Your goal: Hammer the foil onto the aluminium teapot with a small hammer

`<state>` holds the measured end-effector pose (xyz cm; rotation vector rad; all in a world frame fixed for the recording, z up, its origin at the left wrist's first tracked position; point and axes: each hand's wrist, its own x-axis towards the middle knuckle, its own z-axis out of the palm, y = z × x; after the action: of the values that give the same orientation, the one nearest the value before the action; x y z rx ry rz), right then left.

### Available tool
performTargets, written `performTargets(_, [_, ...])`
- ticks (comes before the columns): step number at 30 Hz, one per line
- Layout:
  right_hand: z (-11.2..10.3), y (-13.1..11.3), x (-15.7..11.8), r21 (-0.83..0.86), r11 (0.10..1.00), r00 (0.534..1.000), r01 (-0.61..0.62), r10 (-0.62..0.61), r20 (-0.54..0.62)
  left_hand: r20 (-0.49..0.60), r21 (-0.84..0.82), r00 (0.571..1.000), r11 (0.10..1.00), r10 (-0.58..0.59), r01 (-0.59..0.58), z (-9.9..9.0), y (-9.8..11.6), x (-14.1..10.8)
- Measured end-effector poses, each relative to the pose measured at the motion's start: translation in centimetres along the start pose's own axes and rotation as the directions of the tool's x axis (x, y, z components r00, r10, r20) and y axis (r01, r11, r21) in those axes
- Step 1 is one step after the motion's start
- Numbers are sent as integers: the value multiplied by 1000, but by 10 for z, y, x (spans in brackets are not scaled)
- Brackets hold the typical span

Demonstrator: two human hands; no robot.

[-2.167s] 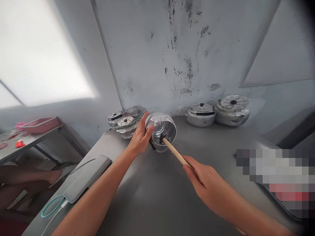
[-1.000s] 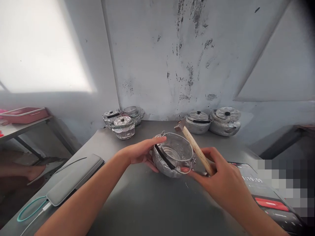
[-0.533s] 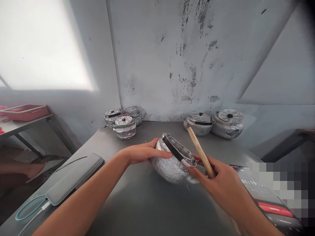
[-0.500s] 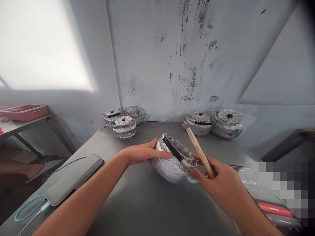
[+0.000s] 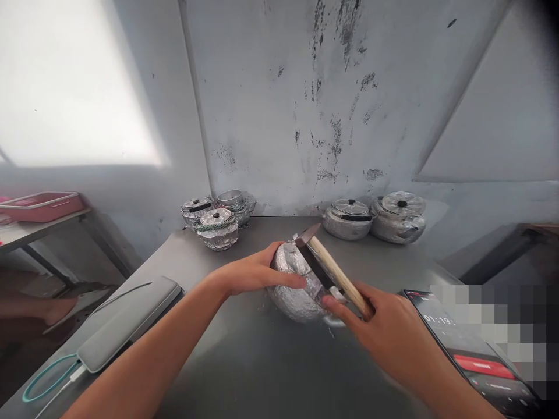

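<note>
A round silver pot [image 5: 294,299] with a crinkled, foil-like surface is tilted over the grey table. My left hand [image 5: 257,270] grips its left side, thumb lying across the front. My right hand [image 5: 371,314] is wrapped round the wooden handle of a hammer [image 5: 338,273], and its thumb presses at the pot's right side by the end of the black handle [image 5: 317,269]. The hammer's metal head is at the pot's upper edge, beside the top of that black handle. The hammer hides much of the pot's opening.
Several silver pots [image 5: 218,233] stand at the back left, and two lidded ones [image 5: 348,224] at the back right. A grey case [image 5: 126,326] with a cable lies left, a phone [image 5: 458,337] right. A pink basket [image 5: 43,206] and a person's foot [image 5: 59,308] are far left.
The hammer's head has swung left and down, from above the pot's far side to its upper edge by the black handle. My left hand keeps its grip. The view has shifted slightly.
</note>
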<state>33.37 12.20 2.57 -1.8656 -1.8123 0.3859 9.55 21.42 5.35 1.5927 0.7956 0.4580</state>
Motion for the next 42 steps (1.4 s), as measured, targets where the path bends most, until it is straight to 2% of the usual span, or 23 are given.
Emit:
performTargets(4, [0,5,6,106,994,1000,-20,21,-11,-2,-15,1000,1000,15,-15,-1,0,1])
performTargets(7, [1,7,10,282,950,991,-134,131,32,-41,-6,998,998,55,-55,-1,-3,3])
performTargets(10, [-2,9,14,456,843,959,-284,257,123,-104,1,987,993,121,-121,3,-8,7])
performTargets(12, [-7,12,19,578,744,940,-335,306,151,-134,6,975,984,177,-177,7,-9,9])
performTargets(16, [-14,22,30,751,574,930,-326,336,147,-130,-20,939,946,319,-325,17,-9,10])
performTargets(21, [-13,27,32,800,488,921,-349,336,197,-123,-2,904,911,409,-412,25,-2,5])
performTargets(23, [-14,27,30,785,506,922,-357,329,207,-113,22,893,900,435,-435,24,2,2])
performTargets(26, [-15,25,27,724,581,928,-371,256,270,-79,108,884,886,461,-452,16,7,-3])
performTargets(29, [-12,21,25,658,650,924,-380,233,303,34,181,921,904,387,-387,2,10,-7])
performTargets(31, [-9,19,23,649,666,930,-368,250,270,60,177,957,941,283,-289,-6,11,-8])
performTargets(33, [-6,16,22,648,678,938,-347,260,231,10,192,980,961,199,-197,-13,12,-11])
performTargets(35, [-5,12,20,603,730,947,-322,255,198,-28,262,987,954,157,-144,-17,13,-14])
performTargets(39, [-4,5,16,379,895,972,-236,214,100,-13,464,992,879,129,-108,-20,14,-19])
performTargets(42, [-3,4,9,295,950,992,-106,121,-32,-37,524,982,840,187,-140,-24,8,-17])
